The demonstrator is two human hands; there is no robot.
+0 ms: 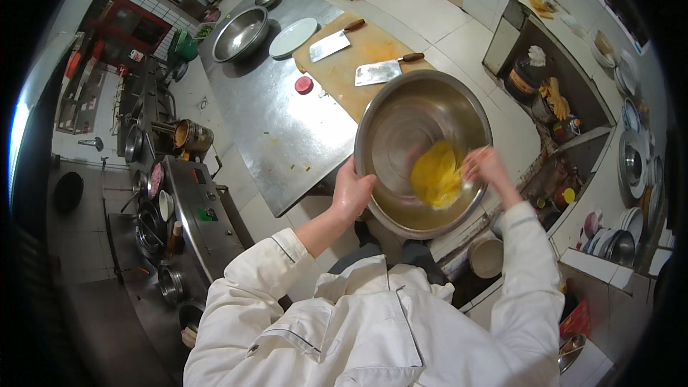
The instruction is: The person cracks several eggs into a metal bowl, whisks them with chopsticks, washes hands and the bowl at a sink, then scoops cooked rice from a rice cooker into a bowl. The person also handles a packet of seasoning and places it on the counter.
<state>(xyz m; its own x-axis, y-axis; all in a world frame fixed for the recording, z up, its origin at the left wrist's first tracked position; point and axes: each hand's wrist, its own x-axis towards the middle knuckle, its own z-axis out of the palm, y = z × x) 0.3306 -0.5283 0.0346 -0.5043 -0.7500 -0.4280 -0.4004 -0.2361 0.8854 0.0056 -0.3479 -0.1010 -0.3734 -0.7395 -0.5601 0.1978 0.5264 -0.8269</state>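
A large stainless steel bowl (392, 134) is tilted in front of me, its far edge by the cutting board's corner. My left hand (353, 189) grips the bowl's left rim, thumb over the edge. Yellow liquid that looks like beaten egg (438, 174) lies in the lower right of the bowl. Over the right side of the bowl my right hand (482, 165) is closed and blurred; it seems to hold a thin utensil dipping towards the liquid, but its kind cannot be made out.
Two cleavers (378, 72) lie on a yellowish cutting board (328, 72) upon a steel table (242, 113). A white oval plate (294, 37), another steel bowl (241, 35) and a red lid (303, 85) are nearby. A stove counter (201, 193) stands left; shelves with stacked dishes (633, 223) stand right.
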